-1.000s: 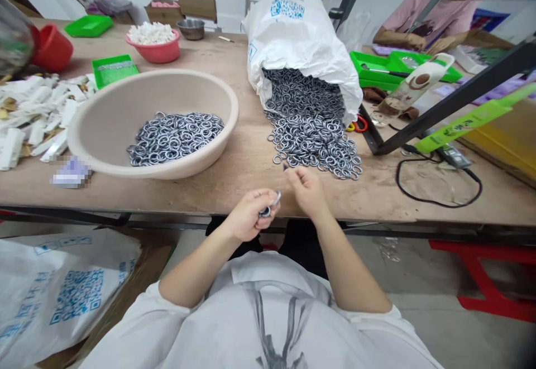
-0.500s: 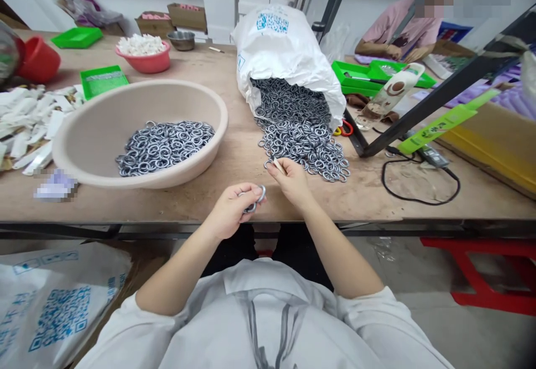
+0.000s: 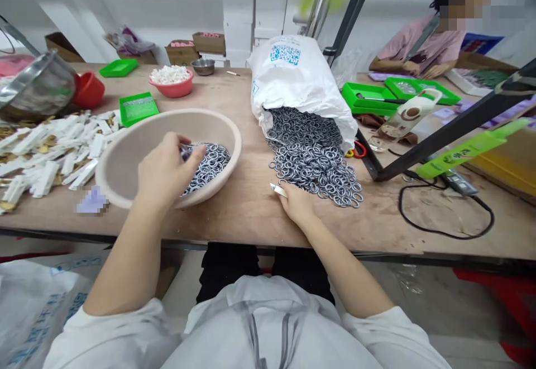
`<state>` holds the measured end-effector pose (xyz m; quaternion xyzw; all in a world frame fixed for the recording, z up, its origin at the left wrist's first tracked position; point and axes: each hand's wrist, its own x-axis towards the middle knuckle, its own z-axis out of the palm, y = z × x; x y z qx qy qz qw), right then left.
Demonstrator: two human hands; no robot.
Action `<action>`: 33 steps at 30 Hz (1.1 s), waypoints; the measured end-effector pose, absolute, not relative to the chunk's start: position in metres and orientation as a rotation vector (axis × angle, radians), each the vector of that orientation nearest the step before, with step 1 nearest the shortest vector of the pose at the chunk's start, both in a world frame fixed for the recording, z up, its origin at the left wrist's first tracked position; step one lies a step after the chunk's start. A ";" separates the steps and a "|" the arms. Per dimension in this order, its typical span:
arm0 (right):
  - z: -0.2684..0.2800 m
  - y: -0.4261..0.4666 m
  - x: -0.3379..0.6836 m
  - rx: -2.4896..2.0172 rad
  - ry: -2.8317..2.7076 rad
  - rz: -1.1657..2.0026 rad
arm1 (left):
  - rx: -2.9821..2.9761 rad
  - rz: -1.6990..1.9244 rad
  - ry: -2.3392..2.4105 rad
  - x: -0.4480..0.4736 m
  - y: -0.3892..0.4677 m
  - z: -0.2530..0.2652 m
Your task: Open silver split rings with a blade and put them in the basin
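My left hand (image 3: 163, 168) is over the beige basin (image 3: 104, 182), its thumb and fingers curved apart above the grey metal rings (image 3: 211, 162) inside. A few rings show in the gap by its fingertips; whether they touch the hand is unclear. My right hand (image 3: 299, 206) rests low over the table, closed around a small pale stick-like tool (image 3: 280, 190) with a pointed tip. Just beyond it, a heap of the same rings (image 3: 314, 168) spills from the mouth of a white sack (image 3: 288, 78) lying on its side.
White strips (image 3: 69, 151) lie heaped at left, near a steel bowl (image 3: 37, 87). A red bowl of white pieces (image 3: 171, 85) and green trays (image 3: 138, 109) stand behind the basin. A black metal post (image 3: 372, 168), cable and bottle (image 3: 412, 112) are at right; a co-worker sits beyond.
My left hand has moved left from the table's front edge, where it held rings, to above the basin, and its fingers have opened. My right hand still holds the pale tool. The view has shifted.
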<state>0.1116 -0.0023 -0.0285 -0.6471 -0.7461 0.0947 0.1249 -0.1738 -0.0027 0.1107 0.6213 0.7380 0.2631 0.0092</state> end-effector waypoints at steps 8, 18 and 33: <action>-0.029 -0.004 0.111 -1.783 -2.210 0.387 | 2.127 0.498 2.348 -0.168 0.004 0.095; -0.036 -0.002 0.108 -1.783 -2.298 0.422 | 2.416 0.336 2.112 -0.172 0.001 0.088; -0.032 -0.005 0.104 -1.680 -2.250 0.445 | 3.117 1.354 1.337 -0.184 0.001 0.089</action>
